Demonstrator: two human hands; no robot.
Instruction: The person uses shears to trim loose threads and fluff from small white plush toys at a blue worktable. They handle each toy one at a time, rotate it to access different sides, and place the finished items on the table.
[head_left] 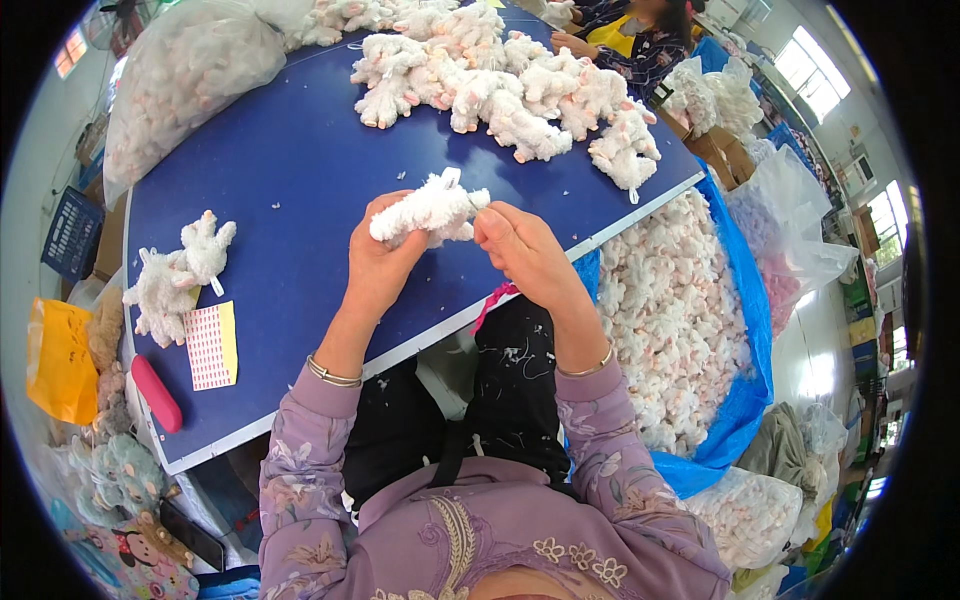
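Over the near edge of the blue table [290,200], my left hand [385,245] is closed around a small white plush toy [425,212]. A white loop or tag sticks up from the toy's top. My right hand [520,250] is closed in a pinch at the toy's right end; whatever lies between those fingertips is too small to make out. Below the right hand, a bright pink strip [493,304] hangs at the table edge.
White plush toys [480,85] lie heaped across the table's far side, near another person [640,40]. A full clear bag [190,85] stands far left. Two toys [180,275], a sticker sheet [210,345] and a pink case [157,394] lie left. A blue sack [755,330] of toys stands right.
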